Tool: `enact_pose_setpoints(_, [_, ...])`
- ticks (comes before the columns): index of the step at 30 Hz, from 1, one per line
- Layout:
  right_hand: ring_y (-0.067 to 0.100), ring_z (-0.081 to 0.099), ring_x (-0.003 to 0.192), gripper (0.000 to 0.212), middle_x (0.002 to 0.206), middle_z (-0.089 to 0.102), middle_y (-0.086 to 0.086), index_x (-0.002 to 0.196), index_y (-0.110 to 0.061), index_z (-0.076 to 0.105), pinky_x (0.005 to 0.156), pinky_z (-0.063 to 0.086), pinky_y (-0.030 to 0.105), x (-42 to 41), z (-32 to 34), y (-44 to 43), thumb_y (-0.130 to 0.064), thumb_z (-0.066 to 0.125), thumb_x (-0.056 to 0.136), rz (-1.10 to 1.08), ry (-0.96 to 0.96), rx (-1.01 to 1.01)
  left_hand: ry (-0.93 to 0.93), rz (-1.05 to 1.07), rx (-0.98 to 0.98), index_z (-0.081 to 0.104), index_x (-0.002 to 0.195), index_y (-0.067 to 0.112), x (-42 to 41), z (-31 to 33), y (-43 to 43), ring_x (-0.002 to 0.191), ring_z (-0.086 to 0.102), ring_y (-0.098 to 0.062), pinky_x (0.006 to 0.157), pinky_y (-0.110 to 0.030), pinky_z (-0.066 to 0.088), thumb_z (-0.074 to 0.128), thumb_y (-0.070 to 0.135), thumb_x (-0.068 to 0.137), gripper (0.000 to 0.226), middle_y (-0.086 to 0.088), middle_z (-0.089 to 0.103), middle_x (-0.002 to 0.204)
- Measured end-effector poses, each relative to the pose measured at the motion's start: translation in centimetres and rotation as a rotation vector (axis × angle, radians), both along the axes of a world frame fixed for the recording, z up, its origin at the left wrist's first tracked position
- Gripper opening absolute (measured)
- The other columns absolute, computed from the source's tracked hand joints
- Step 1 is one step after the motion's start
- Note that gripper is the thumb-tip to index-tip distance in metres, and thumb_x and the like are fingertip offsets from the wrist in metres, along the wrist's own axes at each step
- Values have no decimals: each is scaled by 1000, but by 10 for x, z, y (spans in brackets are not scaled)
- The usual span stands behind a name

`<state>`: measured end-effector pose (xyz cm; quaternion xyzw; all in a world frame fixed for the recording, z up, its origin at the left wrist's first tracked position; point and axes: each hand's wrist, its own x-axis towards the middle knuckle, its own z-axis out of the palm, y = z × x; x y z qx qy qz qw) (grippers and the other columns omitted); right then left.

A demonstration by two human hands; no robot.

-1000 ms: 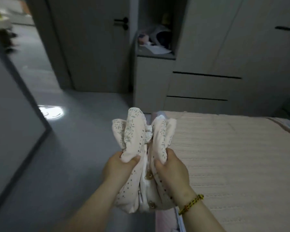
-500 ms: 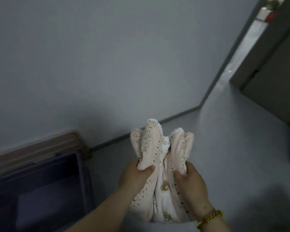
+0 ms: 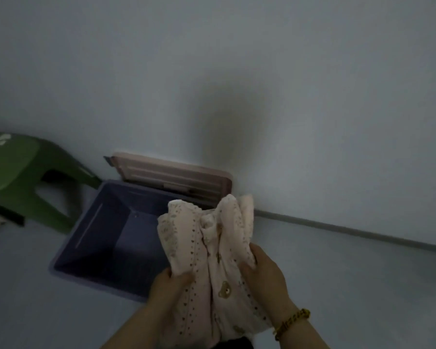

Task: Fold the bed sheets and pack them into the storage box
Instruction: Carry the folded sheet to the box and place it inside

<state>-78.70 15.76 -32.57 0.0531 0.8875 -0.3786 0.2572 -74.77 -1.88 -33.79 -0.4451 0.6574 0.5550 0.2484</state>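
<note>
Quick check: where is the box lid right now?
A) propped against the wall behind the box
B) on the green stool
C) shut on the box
A: the pink lid leans on the wall behind the open storage box.

Views: one, head-worn, wide-angle.
Facing: forward and steeply down at the junction of wall (image 3: 237, 71) and floor (image 3: 350, 285). The frame is tilted, so the skirting line slopes down to the right.
Range: close. The left hand (image 3: 166, 290), the right hand (image 3: 267, 275) and the bed sheet (image 3: 207, 248) occupy the lower centre, nearest the lens. The storage box (image 3: 93, 235) sits centre left, farther off.
</note>
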Motion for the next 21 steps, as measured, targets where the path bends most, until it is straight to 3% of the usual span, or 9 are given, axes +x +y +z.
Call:
enact_pose_setpoints(3, [13,54,103,34,124,57,1,131,-22,46,62,34,7,-49,-35,-27,-24,41,98,258,16,0,-30,280,43,34,141,6,-18,-45,-16,127,41,-34,105,-43,36,62,36,85,69,-15,41,142])
enact_pose_setpoints(7, [19,49,119,40,135,51,2,137,-19,42,93,36,19,-103,-96,-72,-23,42,97,512,52,32,5,582,185,31,144,13,-36,-121,-44,124,44,-36,104,-52,36,54,53,83,76,-16,43,140])
enact_pose_setpoints(11, [19,45,125,44,140,47,-2,139,-24,40,99,34,21,-140,-155,-114,-23,44,96,660,139,102,181,768,324,40,139,14,-35,-186,-67,123,46,-30,101,-42,38,54,36,90,55,-12,50,134])
enact_pose_setpoints(17, [24,49,120,43,135,51,3,138,-23,40,98,39,29,-169,-243,-182,-18,42,96,828,253,161,169,1030,282,42,137,4,-45,-283,-103,122,46,-31,95,-36,38,53,17,93,47,-16,47,136])
enact_pose_setpoints(19, [25,49,120,43,135,51,4,139,-22,38,98,40,31,-175,-275,-202,-18,41,96,895,265,188,179,1087,277,44,134,2,-48,-314,-111,112,50,-29,87,-33,40,51,11,93,42,-18,51,132])
enact_pose_setpoints(21, [24,49,120,42,134,51,5,139,-20,39,98,39,28,-177,-301,-211,-17,40,97,910,216,169,176,1116,270,49,129,0,-49,-339,-113,89,52,-27,78,-31,43,50,5,93,36,-17,59,111])
